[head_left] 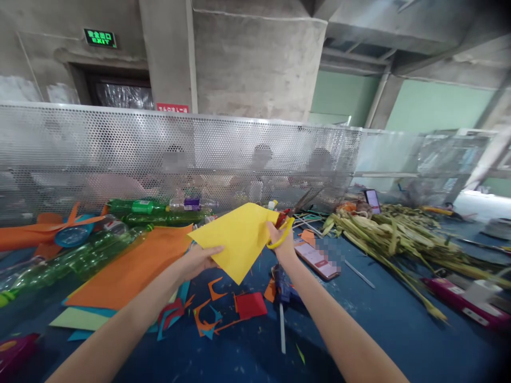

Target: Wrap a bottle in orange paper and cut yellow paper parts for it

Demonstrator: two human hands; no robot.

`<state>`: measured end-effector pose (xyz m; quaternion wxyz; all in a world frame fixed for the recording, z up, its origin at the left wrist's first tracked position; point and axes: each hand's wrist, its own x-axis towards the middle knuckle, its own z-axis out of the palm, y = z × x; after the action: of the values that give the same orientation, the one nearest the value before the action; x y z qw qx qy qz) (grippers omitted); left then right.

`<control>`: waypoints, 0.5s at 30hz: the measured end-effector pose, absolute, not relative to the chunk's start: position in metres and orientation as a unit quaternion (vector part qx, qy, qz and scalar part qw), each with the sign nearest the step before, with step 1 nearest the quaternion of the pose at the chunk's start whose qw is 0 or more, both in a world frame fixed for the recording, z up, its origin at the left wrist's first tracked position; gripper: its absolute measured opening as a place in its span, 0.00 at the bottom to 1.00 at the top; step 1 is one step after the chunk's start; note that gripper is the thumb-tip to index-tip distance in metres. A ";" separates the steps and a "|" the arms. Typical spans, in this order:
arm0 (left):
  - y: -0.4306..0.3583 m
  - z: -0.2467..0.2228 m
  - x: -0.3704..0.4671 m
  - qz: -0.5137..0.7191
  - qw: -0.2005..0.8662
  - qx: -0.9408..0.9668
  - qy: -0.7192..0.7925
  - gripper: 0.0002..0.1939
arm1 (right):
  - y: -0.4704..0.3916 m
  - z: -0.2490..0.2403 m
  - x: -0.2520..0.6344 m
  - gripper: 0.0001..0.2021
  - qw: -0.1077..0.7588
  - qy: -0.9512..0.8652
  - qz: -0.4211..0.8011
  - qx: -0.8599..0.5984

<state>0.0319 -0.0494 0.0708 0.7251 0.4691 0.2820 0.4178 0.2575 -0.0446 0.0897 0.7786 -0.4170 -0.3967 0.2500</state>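
Observation:
A yellow sheet of paper [235, 236] is held up above the blue table. My left hand [199, 259] grips its lower left edge, with the thumb on the front and the other fingers behind it. At the sheet's right corner, my right hand [280, 242] is closed on scissors with yellow-and-red handles [288, 234]. The scissor blades point up and away to the right. Below the sheet lie a red paper piece [251, 306], orange scraps [202, 318] and a blue glue gun [282, 287].
Orange sheets [131, 266] and green plastic bottles [85, 255] lie at the left. A phone [317, 259], dried husks [375, 234] and a magenta power strip [465, 300] lie at the right. Behind stands a perforated metal screen [227, 143].

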 end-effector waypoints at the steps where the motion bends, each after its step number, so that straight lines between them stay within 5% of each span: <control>1: -0.049 0.069 0.033 0.412 0.717 0.486 0.283 0.22 | -0.044 0.089 0.258 0.18 0.777 -0.401 0.244 -0.419; 15: -0.051 0.065 0.029 0.388 0.667 0.570 0.281 0.27 | -0.028 0.073 0.261 0.25 0.763 -0.460 0.247 -0.382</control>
<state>0.0290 -0.0505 0.0651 0.6671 0.5704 0.2809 0.3883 0.2610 -0.0283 0.0726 0.7628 -0.3819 -0.4596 0.2471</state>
